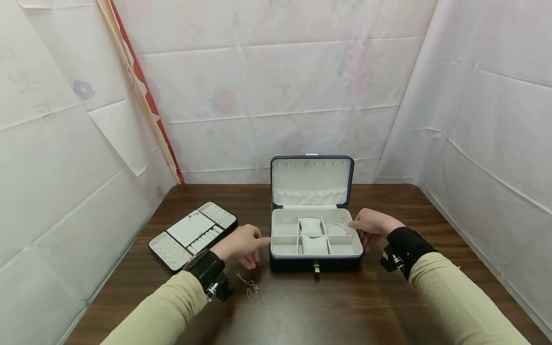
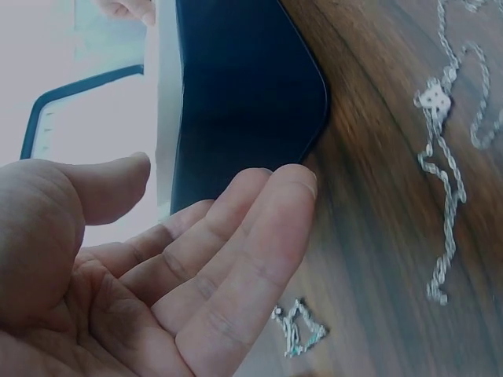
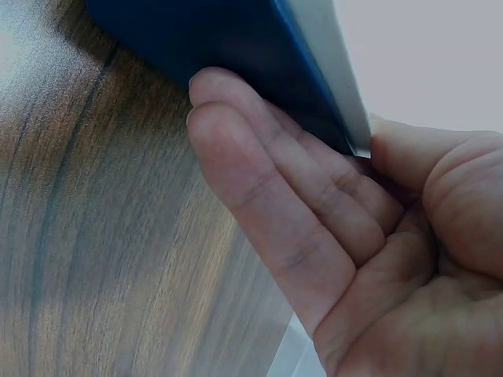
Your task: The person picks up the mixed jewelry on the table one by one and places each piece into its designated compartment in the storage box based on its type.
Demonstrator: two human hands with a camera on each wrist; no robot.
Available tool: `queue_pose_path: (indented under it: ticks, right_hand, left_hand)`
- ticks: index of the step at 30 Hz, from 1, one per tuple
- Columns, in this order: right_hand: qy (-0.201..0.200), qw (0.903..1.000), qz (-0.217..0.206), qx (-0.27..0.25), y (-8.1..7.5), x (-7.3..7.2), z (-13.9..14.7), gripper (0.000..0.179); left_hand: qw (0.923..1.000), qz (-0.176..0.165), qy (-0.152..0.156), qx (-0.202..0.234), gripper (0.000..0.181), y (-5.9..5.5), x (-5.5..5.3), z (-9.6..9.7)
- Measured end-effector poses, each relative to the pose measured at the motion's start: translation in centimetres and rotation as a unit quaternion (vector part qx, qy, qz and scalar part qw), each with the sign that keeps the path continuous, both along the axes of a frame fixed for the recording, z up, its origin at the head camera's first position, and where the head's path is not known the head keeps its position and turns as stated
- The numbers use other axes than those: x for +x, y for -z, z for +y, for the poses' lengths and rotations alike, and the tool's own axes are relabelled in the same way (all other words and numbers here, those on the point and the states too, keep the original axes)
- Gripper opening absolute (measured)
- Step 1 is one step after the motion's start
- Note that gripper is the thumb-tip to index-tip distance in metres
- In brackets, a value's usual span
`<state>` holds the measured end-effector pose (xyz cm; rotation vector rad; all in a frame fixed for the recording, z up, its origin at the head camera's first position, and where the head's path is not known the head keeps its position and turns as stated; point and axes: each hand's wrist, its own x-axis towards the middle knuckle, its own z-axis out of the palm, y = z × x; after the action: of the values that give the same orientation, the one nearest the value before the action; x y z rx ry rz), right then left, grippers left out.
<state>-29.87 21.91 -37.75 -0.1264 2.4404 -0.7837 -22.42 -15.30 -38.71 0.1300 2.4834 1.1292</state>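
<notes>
The person's sleeved left arm (image 1: 157, 311) and right arm (image 1: 465, 302) reach forward from either side, slanting inward to banded wrists (image 1: 206, 272). The bare left grip (image 1: 241, 243) has its four fingers nearly straight and together, thumb standing apart from them. Opposite, the right grip (image 1: 372, 225) faces inward, thumb uppermost, its long fingers only slightly bent.

Dark brown wood-grain table (image 1: 297, 306) fills the lower half of the head view, with an open navy jewelry box (image 1: 297, 265) standing on it right of centre, its lid raised. Flat compartment tray (image 1: 218, 215) lies at an angle, left of centre. Silver chain (image 2: 435, 100) sprawls loosely at lower centre-left; left wrist view has it along the right edge, plus small bunched chain (image 2: 299, 328) apart at lower centre.
</notes>
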Motion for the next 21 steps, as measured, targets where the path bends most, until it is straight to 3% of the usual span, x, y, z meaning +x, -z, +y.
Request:
queue_pose_path:
  ticks: [13,21]
  right_hand:
    - [0.004,1.0,-0.005,0.004,0.1,0.3,-0.1,0.04]
    - [0.005,1.0,-0.003,0.007,-0.1,0.3,-0.1,0.039]
  left_hand:
    - [0.9996,0.012,0.007,-0.024,0.027,-0.2,0.4,-1.8]
    - [0.9983,0.016,-0.006,-0.055,0.025,-0.3,0.6,-2.6]
